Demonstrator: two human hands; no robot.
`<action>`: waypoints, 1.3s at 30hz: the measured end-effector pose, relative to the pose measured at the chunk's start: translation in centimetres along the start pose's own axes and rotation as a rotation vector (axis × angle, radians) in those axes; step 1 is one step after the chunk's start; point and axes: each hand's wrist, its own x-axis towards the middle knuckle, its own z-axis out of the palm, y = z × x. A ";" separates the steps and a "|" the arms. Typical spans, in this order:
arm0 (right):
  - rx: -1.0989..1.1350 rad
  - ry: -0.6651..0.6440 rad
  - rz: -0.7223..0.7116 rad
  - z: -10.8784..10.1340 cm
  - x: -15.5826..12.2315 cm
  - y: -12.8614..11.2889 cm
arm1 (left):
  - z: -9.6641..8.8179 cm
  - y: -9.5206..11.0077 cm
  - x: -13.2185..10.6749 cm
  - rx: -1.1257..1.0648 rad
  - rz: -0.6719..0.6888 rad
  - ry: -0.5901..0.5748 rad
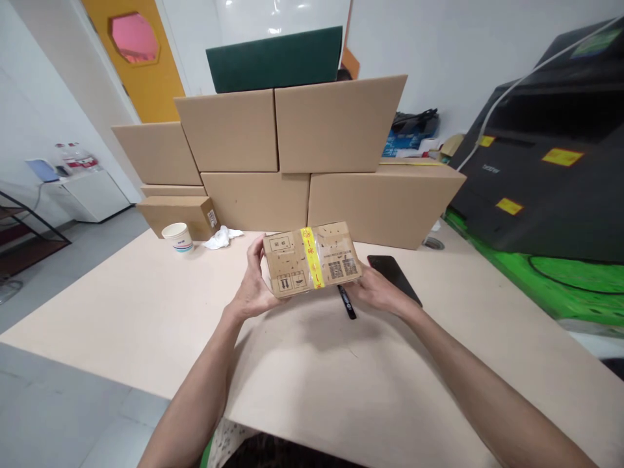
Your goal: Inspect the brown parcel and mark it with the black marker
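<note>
Between my two hands is a small cardboard box [287, 260], raised above the table and tilted so one printed face shows. Yellow tape [312, 257] runs across that face, with printed symbols and two square codes beside it. My left hand [256, 283] grips the box's left end, the thumb up along its edge. At the lower right corner, my right hand [373, 286] holds the other end, its fingers partly hidden behind the box. Below the box a black pen-like object [346, 303] lies on the table. A black phone [394, 278] rests just right of my right hand.
Large cardboard boxes [361, 205] are stacked along the table's back, a dark green box [277, 62] on top. A paper cup [178, 238], a crumpled tissue [223, 237] and a smaller carton [178, 214] stand at back left. A big black machine [531, 169] stands right.
</note>
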 end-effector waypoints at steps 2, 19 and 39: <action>-0.153 -0.111 0.152 0.8 0.1 -0.1 | 0.0 -0.1 0.0 -0.003 0.000 -0.005; 0.592 0.269 0.257 -2.1 1.1 3.4 | 0.0 -0.5 -0.3 0.036 -0.043 0.018; 0.445 0.898 -0.358 -2.6 -5.3 -7.8 | 0.4 -0.4 -0.4 0.025 -0.058 0.027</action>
